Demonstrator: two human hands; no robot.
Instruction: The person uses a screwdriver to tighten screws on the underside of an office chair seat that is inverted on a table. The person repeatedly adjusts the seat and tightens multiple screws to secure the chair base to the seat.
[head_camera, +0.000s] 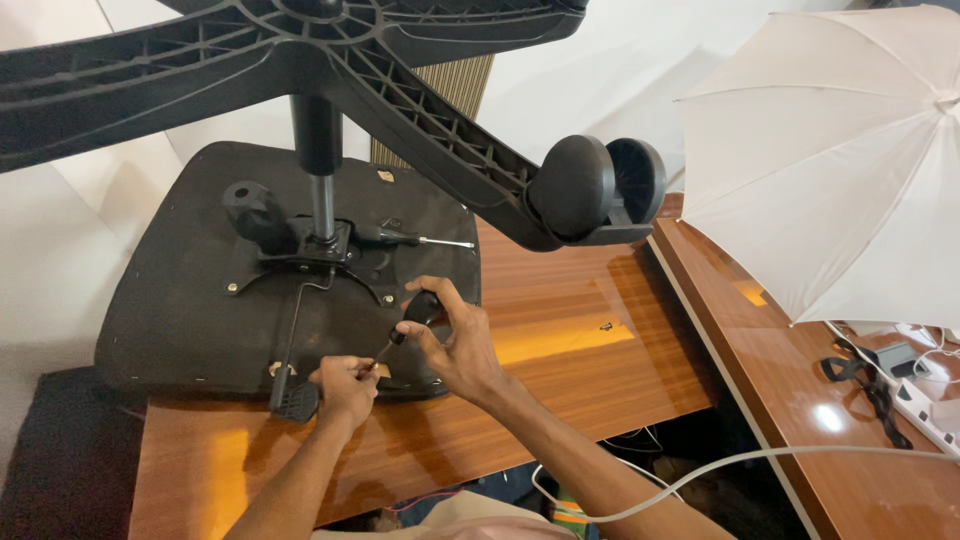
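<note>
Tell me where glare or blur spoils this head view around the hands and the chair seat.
Head view: bright glare patches on the wooden table beside the right hand; the chair base looms large and soft at the top; both hands, left hand included, and the screwdriver stay sharp; the black seat underside is evenly lit.

An upturned chair seat (200, 290) lies on the table (570, 350) (wheeled base (400, 60) above), umbrella (840, 160) right.

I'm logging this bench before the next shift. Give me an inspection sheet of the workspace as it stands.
Surface: glossy wooden table, a second one at right.
Job's things: upturned office chair seat; star base with caster overhead.
Clutter: spare screwdriver lying on the seat.
Grippers: right hand grips a screwdriver; left hand pinches at its tip.
Cables: white cable; black strap at right.
Surroundings: white umbrella.
</note>
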